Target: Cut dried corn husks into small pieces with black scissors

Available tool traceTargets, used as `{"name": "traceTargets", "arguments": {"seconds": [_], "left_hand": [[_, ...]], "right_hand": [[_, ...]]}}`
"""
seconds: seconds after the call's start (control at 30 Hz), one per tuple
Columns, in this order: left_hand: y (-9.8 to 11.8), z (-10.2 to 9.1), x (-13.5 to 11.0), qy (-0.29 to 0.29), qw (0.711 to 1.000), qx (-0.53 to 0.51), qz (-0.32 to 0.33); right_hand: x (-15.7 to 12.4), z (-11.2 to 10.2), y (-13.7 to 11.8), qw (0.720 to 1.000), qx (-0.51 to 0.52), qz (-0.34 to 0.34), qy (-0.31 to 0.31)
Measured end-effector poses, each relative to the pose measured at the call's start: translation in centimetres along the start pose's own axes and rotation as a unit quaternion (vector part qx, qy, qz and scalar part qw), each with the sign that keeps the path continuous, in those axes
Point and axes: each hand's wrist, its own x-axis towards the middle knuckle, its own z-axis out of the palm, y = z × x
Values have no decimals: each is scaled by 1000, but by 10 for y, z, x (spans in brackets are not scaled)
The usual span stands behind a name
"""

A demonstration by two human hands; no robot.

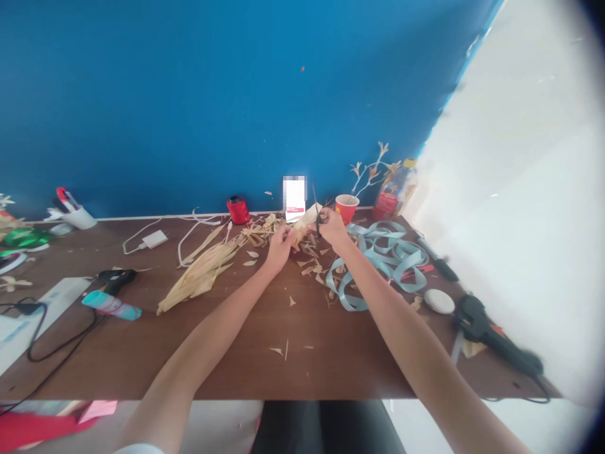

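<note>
My left hand (281,244) pinches the lower end of a pale dried corn husk (306,222) near the back of the table. My right hand (333,228) is closed around the handles of a pair of scissors (316,200), whose dark blades point up beside the husk. Whether the blades touch the husk I cannot tell. Below and around both hands lie husk scraps (314,268). To the left rests a bundle of long dried husks (201,274). A lit phone screen (295,197) stands upright just behind my hands.
A red paper cup (346,207) with husk flowers stands right of my right hand. Loops of blue ribbon (378,249) lie under my right forearm. Glue guns (496,337) rest at both sides. A red cylinder (237,210), a charger (154,238) and a power strip (57,309) are leftward.
</note>
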Motion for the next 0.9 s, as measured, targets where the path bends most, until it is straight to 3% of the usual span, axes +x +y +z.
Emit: {"name": "traceTargets", "arguments": {"seconds": [0.13, 0.4, 0.6, 0.77, 0.9], "left_hand": [[0, 0, 0, -37, 999, 2, -12], [-7, -4, 5, 72, 997, -37, -3], [-7, -5, 6, 104, 993, -56, 9], [-5, -3, 5, 59, 997, -51, 5], [-3, -1, 4, 24, 998, -55, -12]], "right_hand": [[3, -5, 0, 1000, 4, -8, 12], [-1, -19, -6, 978, -175, 32, -110], [-4, -43, -21, 949, -247, 52, -190], [-6, -42, -25, 939, -213, 60, -263], [-8, -34, -22, 941, -177, 83, -276]]}}
